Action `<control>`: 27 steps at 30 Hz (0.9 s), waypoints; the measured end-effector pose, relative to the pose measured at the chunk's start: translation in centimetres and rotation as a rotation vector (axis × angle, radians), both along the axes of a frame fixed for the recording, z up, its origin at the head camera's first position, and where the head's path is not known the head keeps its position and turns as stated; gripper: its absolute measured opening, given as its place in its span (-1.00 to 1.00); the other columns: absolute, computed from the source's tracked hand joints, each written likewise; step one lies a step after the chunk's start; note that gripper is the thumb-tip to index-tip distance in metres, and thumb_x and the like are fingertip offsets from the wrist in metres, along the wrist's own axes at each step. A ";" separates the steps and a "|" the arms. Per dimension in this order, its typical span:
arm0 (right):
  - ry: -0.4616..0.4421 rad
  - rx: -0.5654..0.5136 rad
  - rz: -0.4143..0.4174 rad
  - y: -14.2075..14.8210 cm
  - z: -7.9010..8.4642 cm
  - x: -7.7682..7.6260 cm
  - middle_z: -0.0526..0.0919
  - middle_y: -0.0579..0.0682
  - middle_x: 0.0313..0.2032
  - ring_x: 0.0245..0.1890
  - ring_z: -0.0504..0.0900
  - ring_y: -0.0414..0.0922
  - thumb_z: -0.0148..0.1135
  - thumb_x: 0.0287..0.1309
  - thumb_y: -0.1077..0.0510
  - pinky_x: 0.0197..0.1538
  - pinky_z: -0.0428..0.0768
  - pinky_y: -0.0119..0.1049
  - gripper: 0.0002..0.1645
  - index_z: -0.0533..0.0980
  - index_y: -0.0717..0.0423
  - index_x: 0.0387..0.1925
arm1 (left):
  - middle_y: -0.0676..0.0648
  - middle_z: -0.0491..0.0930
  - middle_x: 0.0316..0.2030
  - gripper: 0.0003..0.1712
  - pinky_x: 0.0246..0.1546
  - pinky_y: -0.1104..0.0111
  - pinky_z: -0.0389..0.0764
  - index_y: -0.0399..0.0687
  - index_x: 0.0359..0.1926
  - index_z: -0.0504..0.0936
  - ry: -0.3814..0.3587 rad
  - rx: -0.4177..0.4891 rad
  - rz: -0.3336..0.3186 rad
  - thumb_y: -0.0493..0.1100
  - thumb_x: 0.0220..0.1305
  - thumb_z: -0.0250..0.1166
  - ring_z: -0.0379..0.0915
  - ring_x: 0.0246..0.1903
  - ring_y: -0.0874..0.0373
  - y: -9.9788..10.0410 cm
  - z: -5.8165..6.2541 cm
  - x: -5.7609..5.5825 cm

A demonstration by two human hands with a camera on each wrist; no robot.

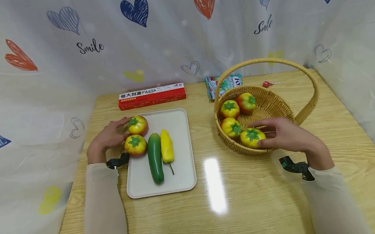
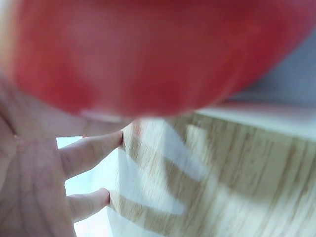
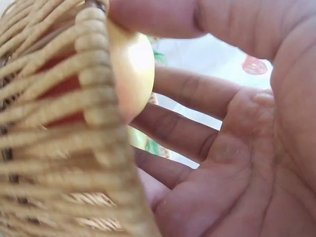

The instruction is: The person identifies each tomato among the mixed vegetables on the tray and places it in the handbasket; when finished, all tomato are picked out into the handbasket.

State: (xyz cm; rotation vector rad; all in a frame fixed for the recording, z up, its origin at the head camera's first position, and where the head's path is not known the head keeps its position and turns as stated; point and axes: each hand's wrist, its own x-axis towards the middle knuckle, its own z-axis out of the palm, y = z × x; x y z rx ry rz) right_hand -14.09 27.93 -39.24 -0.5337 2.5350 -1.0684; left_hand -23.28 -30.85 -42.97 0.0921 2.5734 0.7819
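Note:
A red-and-yellow toy tomato (image 1: 138, 125) lies at the tray's far left corner, with my left hand (image 1: 107, 137) at its left side. The thumb and forefinger hold it there, while other fingers (image 2: 91, 153) point down to the table. Just nearer sits a second tomato (image 1: 135, 145). Beside these, a cucumber (image 1: 155, 158) and a yellow pepper (image 1: 167, 146) lie on the white tray (image 1: 183, 168). My right hand (image 1: 284, 135) holds another tomato (image 1: 252, 137) inside the wicker basket (image 1: 272, 104), thumb by the near rim, fingers behind. Several tomatoes share the basket.
Behind the tray stands a red pasta box (image 1: 152, 96). A green packet (image 1: 224, 84) lies partly behind the basket, and a wrapped lollipop (image 1: 267, 84) is to its right. The tall basket handle (image 1: 314, 88) arches over the basket. A printed curtain (image 1: 167, 34) encloses the table.

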 end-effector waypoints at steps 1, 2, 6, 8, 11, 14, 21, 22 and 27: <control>-0.005 -0.008 0.006 -0.2 -0.1 -0.1 0.70 0.13 0.35 0.34 0.70 0.24 0.55 0.34 0.15 0.19 0.75 -0.29 -0.32 0.60 -0.04 0.45 | -0.46 0.04 0.70 -0.11 0.53 -0.62 -0.14 0.09 0.75 0.17 0.002 0.000 -0.002 -0.08 0.52 0.29 -0.43 0.69 -0.61 -0.1 -0.1 0.0; -0.008 -0.016 0.011 -0.3 -0.2 -0.2 0.70 0.12 0.35 0.34 0.70 0.23 0.55 0.34 0.15 0.19 0.74 -0.30 -0.32 0.60 -0.06 0.45 | -0.46 0.05 0.70 -0.11 0.54 -0.62 -0.14 0.09 0.75 0.17 0.008 -0.002 -0.007 -0.09 0.52 0.29 -0.43 0.68 -0.61 -0.1 -0.1 -0.1; 0.000 -0.029 0.028 -1.1 -0.6 -0.8 0.74 0.09 0.30 0.33 0.72 0.17 0.55 0.33 0.15 0.17 0.75 -0.27 -0.31 0.59 -0.09 0.46 | -0.45 0.04 0.70 -0.10 0.55 -0.61 -0.15 0.09 0.75 0.17 0.015 -0.003 -0.008 -0.08 0.51 0.30 -0.45 0.69 -0.59 -0.3 -0.2 -0.1; 0.008 -0.034 0.044 -1.3 -0.9 -1.0 0.72 0.09 0.33 0.35 0.71 0.17 0.56 0.33 0.14 0.23 0.77 -0.14 -0.30 0.58 -0.05 0.47 | -0.45 0.03 0.71 -0.10 0.56 -0.60 -0.15 0.08 0.75 0.17 0.016 -0.004 -0.007 -0.07 0.51 0.30 -0.46 0.69 -0.58 -0.3 -0.3 -0.1; 0.027 -0.036 0.064 -1.5 -1.0 -1.0 0.66 0.14 0.42 0.39 0.67 0.20 0.55 0.35 0.13 0.35 0.70 0.11 -0.26 0.54 0.06 0.50 | -0.44 0.03 0.71 -0.10 0.56 -0.59 -0.16 0.05 0.75 0.17 0.014 -0.005 -0.009 -0.06 0.51 0.30 -0.46 0.69 -0.59 -0.4 -0.3 -0.1; 0.045 -0.031 0.045 -1.3 -0.7 -0.7 0.62 0.20 0.44 0.42 0.63 0.24 0.53 0.37 0.14 0.41 0.62 0.24 -0.24 0.50 0.13 0.53 | -0.45 0.06 0.70 -0.11 0.57 -0.59 -0.15 0.04 0.75 0.17 0.018 -0.005 -0.018 -0.07 0.52 0.28 -0.41 0.69 -0.60 -0.4 -0.4 -0.2; 0.149 -0.099 -0.052 -2.2 0.4 -0.4 0.67 0.20 0.40 0.42 0.64 0.21 0.52 0.39 0.12 0.37 0.60 -0.47 -0.30 0.54 0.16 0.48 | -0.46 0.07 0.69 -0.12 0.56 -0.59 -0.13 0.04 0.75 0.17 0.023 -0.008 -0.025 -0.09 0.53 0.26 -0.38 0.68 -0.62 -0.4 -0.5 -0.2; 0.164 -0.132 -0.058 -2.7 0.5 -0.4 0.68 0.19 0.39 0.41 0.65 0.21 0.53 0.38 0.13 0.35 0.58 -0.55 -0.31 0.55 0.16 0.47 | -0.46 0.07 0.69 -0.12 0.56 -0.59 -0.13 0.03 0.75 0.17 0.023 -0.009 -0.026 -0.09 0.53 0.27 -0.38 0.68 -0.61 -0.4 -0.5 -0.3; 0.223 -0.286 0.005 -6.9 0.9 -1.2 0.72 0.15 0.34 0.37 0.70 0.14 0.57 0.31 0.24 0.41 0.62 -0.40 -0.33 0.60 0.19 0.41 | -0.43 0.07 0.70 -0.12 0.57 -0.58 -0.11 0.05 0.75 0.16 0.013 -0.013 -0.016 -0.06 0.53 0.28 -0.38 0.69 -0.60 -0.3 -0.4 -0.2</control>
